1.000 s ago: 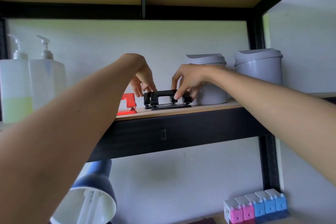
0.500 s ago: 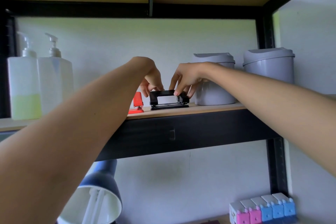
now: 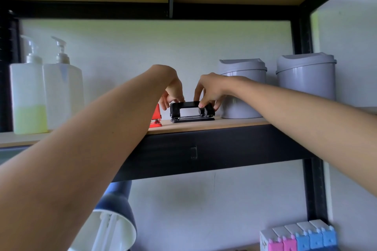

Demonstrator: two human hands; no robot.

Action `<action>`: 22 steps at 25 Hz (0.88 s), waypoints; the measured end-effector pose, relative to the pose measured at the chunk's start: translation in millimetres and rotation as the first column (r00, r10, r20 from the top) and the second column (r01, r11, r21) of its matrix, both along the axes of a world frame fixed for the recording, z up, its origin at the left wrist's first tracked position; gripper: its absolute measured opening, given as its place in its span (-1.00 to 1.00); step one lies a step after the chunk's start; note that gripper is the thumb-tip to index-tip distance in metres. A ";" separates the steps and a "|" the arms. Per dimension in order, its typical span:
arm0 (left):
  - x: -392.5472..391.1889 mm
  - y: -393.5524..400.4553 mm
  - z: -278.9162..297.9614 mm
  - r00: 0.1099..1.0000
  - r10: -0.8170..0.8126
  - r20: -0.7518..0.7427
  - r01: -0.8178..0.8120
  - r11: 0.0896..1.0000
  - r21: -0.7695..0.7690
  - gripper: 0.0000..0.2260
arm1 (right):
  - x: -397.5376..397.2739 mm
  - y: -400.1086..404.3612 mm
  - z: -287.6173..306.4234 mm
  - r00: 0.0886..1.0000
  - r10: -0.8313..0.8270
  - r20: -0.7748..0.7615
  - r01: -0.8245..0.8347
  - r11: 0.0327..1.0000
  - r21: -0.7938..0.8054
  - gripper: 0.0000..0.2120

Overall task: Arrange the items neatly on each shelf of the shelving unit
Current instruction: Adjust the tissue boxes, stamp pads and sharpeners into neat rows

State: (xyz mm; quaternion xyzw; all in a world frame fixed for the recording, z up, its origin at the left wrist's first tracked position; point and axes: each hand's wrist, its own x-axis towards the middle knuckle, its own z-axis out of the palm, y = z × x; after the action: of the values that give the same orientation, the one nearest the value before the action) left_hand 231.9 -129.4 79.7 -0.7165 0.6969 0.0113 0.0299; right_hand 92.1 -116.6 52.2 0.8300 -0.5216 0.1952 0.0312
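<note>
Ideally, with the left hand (image 3: 173, 92) and the right hand (image 3: 208, 92) each pinching an end of the black metal two-hole punch (image 3: 191, 111) at mid-frame on the wooden shelf (image 3: 234, 122), both should slide it squarely, clear of the red stapler (image 3: 156, 116).

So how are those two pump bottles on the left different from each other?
The left pump bottle shows yellow-green liquid filling its lower part, while the right pump bottle shows no coloured liquid. The left one's pump head has a clear, pale top; the right one's nozzle looks whiter. The left one stands at the shelf's end, the right one nearer the hands. Both are translucent white, upright, similar in shape and height, and stand side by side.
</note>
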 end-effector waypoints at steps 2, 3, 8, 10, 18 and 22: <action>-0.8 -0.1 0.0 1.000 0.004 -0.006 -0.004 1.000 0.000 -0.47 | 0.6 -1.6 -0.8 1.000 0.000 -0.004 0.000 1.000 -0.008 -0.74; -1.1 -0.4 -0.1 1.000 0.005 -0.008 -0.005 1.000 0.001 -0.47 | 0.9 -2.7 -1.1 1.000 0.001 -0.005 -0.001 1.000 -0.011 -0.75; -1.4 -1.5 -0.9 0.999 -0.017 0.037 0.015 0.998 0.055 -0.34 | 3.1 -5.1 -4.5 1.000 0.010 -0.012 -0.010 0.999 -0.031 -0.77; -2.1 -1.3 -1.0 0.997 -0.024 0.072 0.019 0.997 0.076 -0.32 | 3.2 -5.5 -5.8 1.000 0.013 -0.007 -0.013 0.999 -0.035 -0.77; -4.8 2.1 -2.7 0.994 -0.016 0.104 0.010 0.998 0.054 -0.30 | 4.2 -6.0 -8.0 1.000 0.022 -0.006 -0.023 0.999 -0.040 -0.75; -5.7 3.9 -4.4 0.992 -0.033 0.125 0.029 0.999 0.038 -0.30 | 4.4 -5.3 -7.9 1.000 0.020 -0.002 -0.020 0.999 -0.031 -0.75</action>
State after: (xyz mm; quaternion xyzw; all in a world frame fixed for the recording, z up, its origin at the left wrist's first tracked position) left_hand 226.2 -125.4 75.3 -0.7042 0.7044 -0.0215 0.0868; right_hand 96.6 -121.9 44.3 0.8347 -0.5101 0.2030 0.0427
